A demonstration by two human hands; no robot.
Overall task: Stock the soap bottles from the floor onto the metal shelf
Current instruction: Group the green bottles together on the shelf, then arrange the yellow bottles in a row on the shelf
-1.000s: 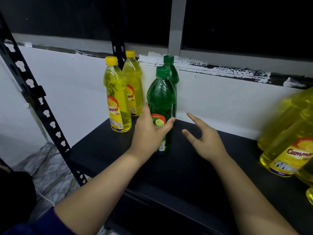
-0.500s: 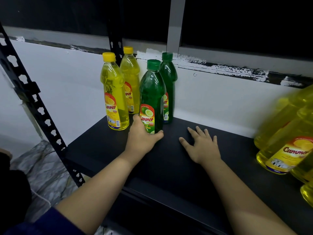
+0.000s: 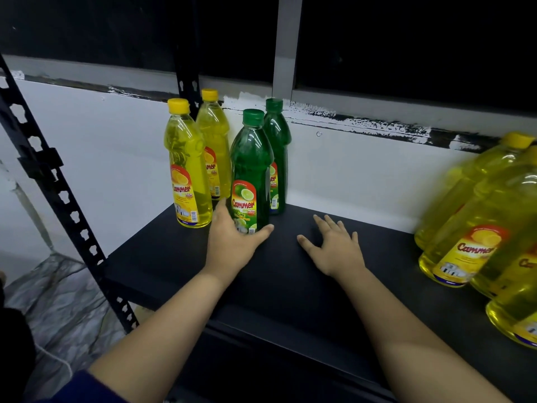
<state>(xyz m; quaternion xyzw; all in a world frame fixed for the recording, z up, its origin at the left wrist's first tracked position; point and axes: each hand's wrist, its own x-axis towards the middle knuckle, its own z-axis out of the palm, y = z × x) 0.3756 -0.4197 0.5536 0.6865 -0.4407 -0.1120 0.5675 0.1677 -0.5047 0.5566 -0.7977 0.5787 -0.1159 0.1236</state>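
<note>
Yellow bottles at right blurred and edge-cropped, rear green bottle half hidden, left-hand fingers hidden behind front green bottle

We note both forearms stretched forward, bare. Left hand cups round a bottle's base, thumb out to the right. Right hand lies flat, palm down, fingers spread and straight.

Left hand gripped base of front green lime bottle, upright on black shelf. Right hand lay flat on shelf beside it. Rear green bottle directly behind; two yellow lemon bottles left, larger yellow bottles right.
</note>
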